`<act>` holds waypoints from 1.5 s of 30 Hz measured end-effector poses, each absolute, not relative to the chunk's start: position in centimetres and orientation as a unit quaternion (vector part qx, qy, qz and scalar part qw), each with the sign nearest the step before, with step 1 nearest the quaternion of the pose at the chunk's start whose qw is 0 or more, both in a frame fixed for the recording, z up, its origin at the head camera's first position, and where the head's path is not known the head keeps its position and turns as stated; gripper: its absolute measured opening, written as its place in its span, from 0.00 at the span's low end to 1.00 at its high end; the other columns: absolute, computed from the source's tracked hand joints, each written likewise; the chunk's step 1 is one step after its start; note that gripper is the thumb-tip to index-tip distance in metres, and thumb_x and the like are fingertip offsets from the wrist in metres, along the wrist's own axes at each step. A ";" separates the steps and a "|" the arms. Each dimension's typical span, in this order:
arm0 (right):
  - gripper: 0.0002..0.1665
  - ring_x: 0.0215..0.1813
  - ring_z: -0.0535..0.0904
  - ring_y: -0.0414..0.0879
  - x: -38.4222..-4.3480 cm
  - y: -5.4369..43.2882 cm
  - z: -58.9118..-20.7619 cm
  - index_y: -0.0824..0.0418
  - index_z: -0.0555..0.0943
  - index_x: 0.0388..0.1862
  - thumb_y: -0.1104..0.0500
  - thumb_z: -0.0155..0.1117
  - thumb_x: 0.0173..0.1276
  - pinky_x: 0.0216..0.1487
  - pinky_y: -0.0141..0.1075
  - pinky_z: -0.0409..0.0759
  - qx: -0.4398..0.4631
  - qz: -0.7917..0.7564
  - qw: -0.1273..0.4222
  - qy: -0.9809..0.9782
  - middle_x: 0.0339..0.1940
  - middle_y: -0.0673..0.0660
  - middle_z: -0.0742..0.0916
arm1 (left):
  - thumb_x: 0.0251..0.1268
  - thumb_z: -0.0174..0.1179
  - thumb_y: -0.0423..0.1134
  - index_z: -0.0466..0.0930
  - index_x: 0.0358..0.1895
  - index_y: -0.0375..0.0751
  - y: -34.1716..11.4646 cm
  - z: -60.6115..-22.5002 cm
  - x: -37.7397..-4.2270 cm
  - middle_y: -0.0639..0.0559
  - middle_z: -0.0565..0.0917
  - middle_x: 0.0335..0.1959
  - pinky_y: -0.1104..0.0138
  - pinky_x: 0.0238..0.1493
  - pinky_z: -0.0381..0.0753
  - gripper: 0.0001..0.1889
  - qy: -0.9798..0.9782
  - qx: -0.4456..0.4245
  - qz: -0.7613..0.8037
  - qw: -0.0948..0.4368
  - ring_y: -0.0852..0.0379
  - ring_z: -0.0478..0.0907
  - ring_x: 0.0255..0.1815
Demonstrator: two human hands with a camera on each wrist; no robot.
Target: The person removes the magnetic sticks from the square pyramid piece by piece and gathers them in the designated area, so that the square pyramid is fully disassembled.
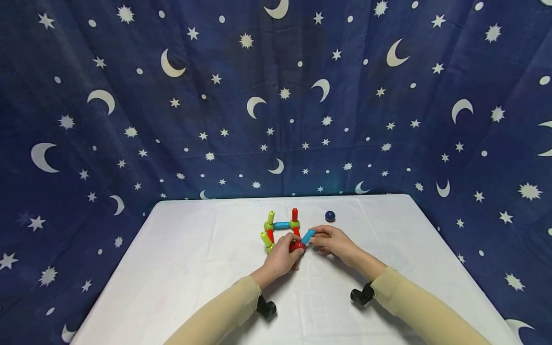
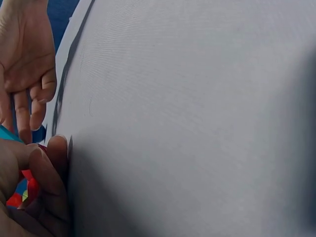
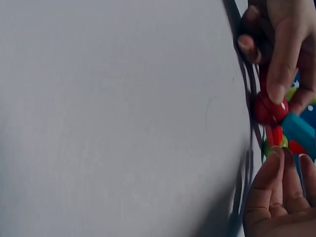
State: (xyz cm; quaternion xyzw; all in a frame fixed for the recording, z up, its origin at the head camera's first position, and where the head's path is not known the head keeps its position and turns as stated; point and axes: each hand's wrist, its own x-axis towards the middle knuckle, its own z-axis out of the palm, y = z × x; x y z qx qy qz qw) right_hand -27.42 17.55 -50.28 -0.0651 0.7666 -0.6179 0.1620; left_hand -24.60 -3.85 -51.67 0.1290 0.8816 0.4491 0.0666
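Observation:
A small frame of coloured sticks and balls stands on the white table. At its near right corner my left hand [image 1: 281,257] grips a red ball [image 3: 269,109], with the thumb on top. A light-blue stick [image 1: 308,236] slants up from that ball. My right hand [image 1: 335,245] is at the upper end of this stick, fingers loosely extended and fingertips right beside it. Two green balls [image 1: 269,226] form the far corners, joined by a blue stick [image 1: 282,225]. An upright red stick [image 1: 295,214] and yellow-green sticks [image 1: 264,238] rise from the corners.
A dark blue ball [image 1: 330,216] lies behind my right hand. The white-covered table [image 1: 194,287] ends at a dark blue curtain [image 1: 276,120] with moons and stars. Black wrist cameras [image 1: 362,294] hang under both forearms.

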 end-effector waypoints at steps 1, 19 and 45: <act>0.26 0.49 0.85 0.52 -27.4 17.3 -50.4 0.67 0.77 0.63 0.56 0.70 0.71 0.44 0.41 0.83 -0.061 -0.620 0.160 0.765 0.50 0.60 0.88 | 0.74 0.64 0.40 0.74 0.59 0.42 -3.8 -51.7 -24.6 0.48 0.74 0.43 0.67 0.22 0.79 0.16 0.881 0.129 0.450 0.067 0.58 0.75 0.20; 0.20 0.40 0.84 0.44 -27.5 15.9 -51.3 0.70 0.78 0.56 0.58 0.67 0.74 0.37 0.33 0.82 -0.020 -0.674 0.149 0.723 0.40 0.55 0.88 | 0.74 0.63 0.38 0.72 0.59 0.41 -3.8 -51.6 -24.7 0.46 0.75 0.44 0.66 0.20 0.80 0.17 0.866 0.125 0.477 0.085 0.58 0.78 0.16; 0.22 0.33 0.79 0.44 -27.8 17.7 -50.7 0.71 0.76 0.58 0.55 0.63 0.77 0.36 0.34 0.82 -0.012 -0.672 0.155 0.724 0.36 0.57 0.84 | 0.74 0.64 0.39 0.72 0.58 0.42 -3.9 -51.5 -24.6 0.45 0.75 0.44 0.65 0.20 0.80 0.16 0.870 0.126 0.469 0.087 0.58 0.78 0.16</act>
